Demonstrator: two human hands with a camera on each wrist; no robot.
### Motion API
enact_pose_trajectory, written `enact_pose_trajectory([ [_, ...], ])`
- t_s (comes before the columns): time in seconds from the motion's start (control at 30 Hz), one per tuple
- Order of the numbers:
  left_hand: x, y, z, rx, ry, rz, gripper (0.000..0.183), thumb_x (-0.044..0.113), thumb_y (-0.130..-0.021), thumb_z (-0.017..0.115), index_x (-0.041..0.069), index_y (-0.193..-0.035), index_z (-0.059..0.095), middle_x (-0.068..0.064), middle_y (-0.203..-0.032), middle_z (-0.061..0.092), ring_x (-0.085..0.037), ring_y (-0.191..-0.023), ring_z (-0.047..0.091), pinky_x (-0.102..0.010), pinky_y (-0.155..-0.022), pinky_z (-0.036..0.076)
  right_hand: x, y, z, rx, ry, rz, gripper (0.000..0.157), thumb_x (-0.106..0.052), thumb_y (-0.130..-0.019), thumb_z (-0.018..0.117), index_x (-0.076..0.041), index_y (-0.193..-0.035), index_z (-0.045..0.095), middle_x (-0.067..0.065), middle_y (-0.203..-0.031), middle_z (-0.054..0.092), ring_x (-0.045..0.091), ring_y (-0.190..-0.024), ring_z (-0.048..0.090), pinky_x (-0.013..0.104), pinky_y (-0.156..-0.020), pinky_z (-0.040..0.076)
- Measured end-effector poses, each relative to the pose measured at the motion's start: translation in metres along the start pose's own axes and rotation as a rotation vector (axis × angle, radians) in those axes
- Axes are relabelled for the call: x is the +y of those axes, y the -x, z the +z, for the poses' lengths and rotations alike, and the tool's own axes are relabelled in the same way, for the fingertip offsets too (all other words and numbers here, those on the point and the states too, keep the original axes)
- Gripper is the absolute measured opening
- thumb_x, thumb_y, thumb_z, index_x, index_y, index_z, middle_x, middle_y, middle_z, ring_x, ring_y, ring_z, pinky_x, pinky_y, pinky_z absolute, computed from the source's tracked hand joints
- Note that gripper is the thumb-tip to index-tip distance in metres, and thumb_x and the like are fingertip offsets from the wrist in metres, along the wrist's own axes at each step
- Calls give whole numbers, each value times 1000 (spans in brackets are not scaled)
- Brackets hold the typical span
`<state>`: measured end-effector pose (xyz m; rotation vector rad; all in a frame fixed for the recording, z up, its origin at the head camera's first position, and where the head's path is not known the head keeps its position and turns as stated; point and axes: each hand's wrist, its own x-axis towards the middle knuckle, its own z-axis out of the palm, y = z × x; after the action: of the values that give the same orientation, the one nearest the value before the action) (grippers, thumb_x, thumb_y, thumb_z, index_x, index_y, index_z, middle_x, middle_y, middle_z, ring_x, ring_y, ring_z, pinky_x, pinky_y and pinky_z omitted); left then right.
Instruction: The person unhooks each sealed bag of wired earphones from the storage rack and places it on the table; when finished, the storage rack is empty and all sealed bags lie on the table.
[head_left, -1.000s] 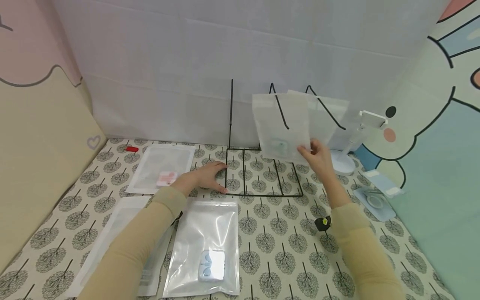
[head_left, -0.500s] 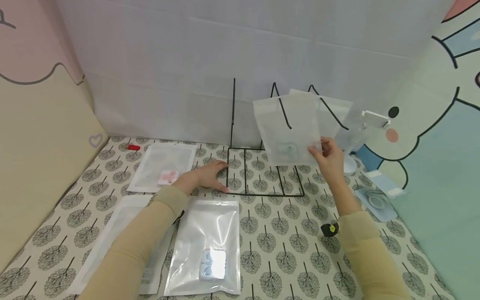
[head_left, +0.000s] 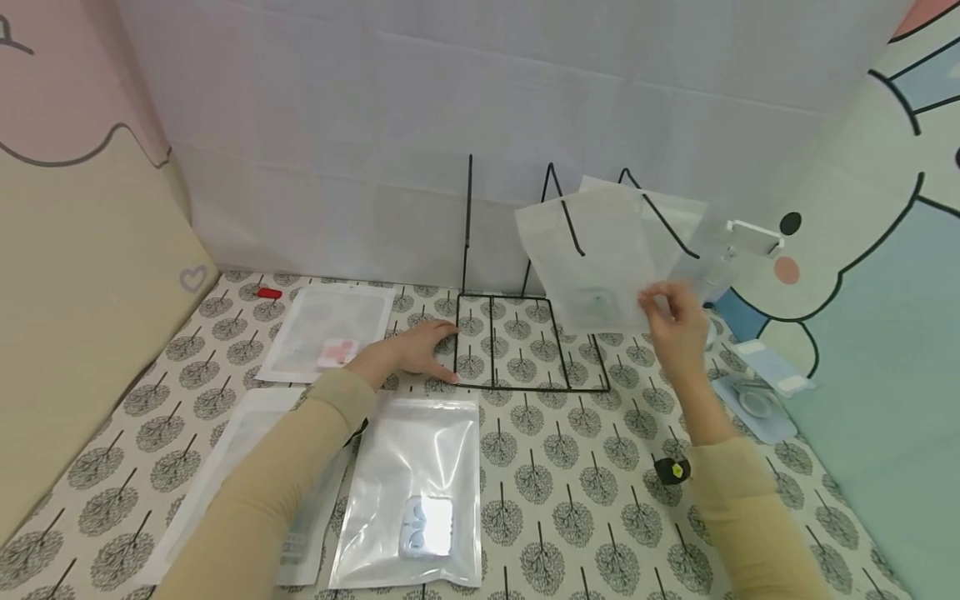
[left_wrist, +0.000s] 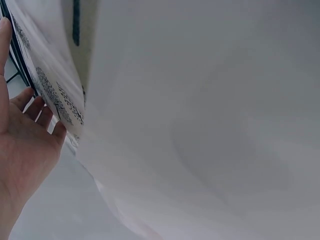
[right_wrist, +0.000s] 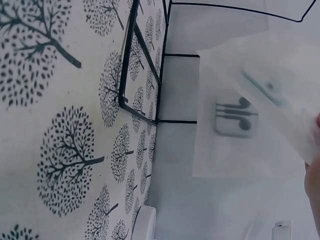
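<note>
Head view: the right hand [head_left: 678, 329] pinches the translucent pouch [head_left: 615, 242] by its lower right edge; the pouch hangs at the middle hook [head_left: 566, 208], long axis tilted, bottom toward that nearer hand. The left hand [head_left: 416, 350], well apart, rests spread against the rack [head_left: 492, 342].

Left wrist view: its fingers [left_wrist: 43, 117] lie loosely extended.

Right wrist view: the pouch slants before another pouch [right_wrist: 205, 155].

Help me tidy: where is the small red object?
In the head view, the small red object lies on the cloth, back left, just left of the bag holding a pink item.

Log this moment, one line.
left hand: at black wire rack | right hand: pinches edge of front frosted bag | silver pouch: flat on tree-print cloth
</note>
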<state>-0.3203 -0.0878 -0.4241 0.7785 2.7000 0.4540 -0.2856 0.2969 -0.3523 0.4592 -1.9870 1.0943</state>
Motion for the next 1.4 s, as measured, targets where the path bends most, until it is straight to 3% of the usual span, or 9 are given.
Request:
enact_pose_trajectory([
  [0.13, 1, 0, 0, -6, -1, 1, 103, 60, -73, 70, 12, -150, 22, -13, -156, 18, -35, -143, 16, -54, -116, 15, 4, -2, -6, 1, 132, -113, 12, 4, -81, 69, 0, -92, 72, 14, -91, 67, 2, -90, 56, 10, -83, 43],
  [0.3, 0, -1, 0, -12, -16, 0, 103, 62, -73, 69, 13, -151, 22, -12, -157, 18, -35, -143, 15, -52, -116, 15, 0, -3, -15, -20, 173, -154, 19, 4, -81, 69, -3, -98, 73, 18, -94, 66, 10, -89, 57, 7, -78, 41],
  [0.6, 0, 0, -2, -7, -26, 6, 103, 61, -73, 69, 11, -150, 23, -13, -156, 19, -35, -143, 16, -52, -116, 15, -7, -2, -32, -102, 128, -186, 42, 10, -68, 77, -3, -107, 70, 19, -104, 66, -6, -107, 52, 11, -96, 41],
  [0.83, -1, -2, -1, -4, -36, 8, 104, 63, -72, 69, 12, -150, 23, -12, -156, 20, -35, -142, 18, -52, -116, 16, -22, -7, -48, -175, 50, -262, 54, 12, -57, 77, 6, -110, 66, 25, -107, 62, -4, -111, 50, 13, -97, 41],
  [0.97, -2, -2, 0, -8, -37, 5, 105, 64, -72, 68, 12, -150, 22, -12, -156, 20, -34, -142, 18, -51, -116, 16, -40, -10, -56, -224, 4, -280, 57, 13, -57, 74, 8, -113, 63, 21, -110, 62, -1, -112, 50, 14, -98, 40],
  [1.13, -2, -3, 0, -11, -32, -5, 106, 65, -71, 69, 14, -151, 22, -11, -156, 19, -33, -143, 17, -51, -116, 17, -42, -12, -66, -257, 53, -248, 61, 15, -57, 76, 2, -116, 65, -7, -118, 60, -4, -114, 48, 11, -98, 38],
  [1.2, -2, -2, 0, -10, -29, -7, 106, 65, -71, 69, 14, -151, 22, -11, -156, 19, -33, -143, 17, -51, -116, 17, -39, -13, -69, -262, 63, -244, 61, 13, -57, 77, 1, -116, 65, -12, -119, 58, -4, -115, 48, 12, -100, 37],
  [1.27, -2, -2, 0, -8, -31, -1, 106, 64, -71, 69, 13, -150, 22, -11, -156, 19, -34, -143, 17, -51, -116, 17, -36, -14, -72, -267, 66, -246, 61, 11, -58, 78, -1, -117, 66, -11, -119, 59, -4, -115, 48, 14, -102, 36],
  [1.4, -2, -2, 0, -9, -36, 8, 105, 64, -71, 69, 12, -150, 23, -12, -156, 20, -34, -143, 17, -51, -116, 16, -30, -16, -78, -282, 57, -291, 47, -20, -76, 79, -2, -118, 65, 3, -117, 63, -1, -115, 50, 16, -103, 37],
])
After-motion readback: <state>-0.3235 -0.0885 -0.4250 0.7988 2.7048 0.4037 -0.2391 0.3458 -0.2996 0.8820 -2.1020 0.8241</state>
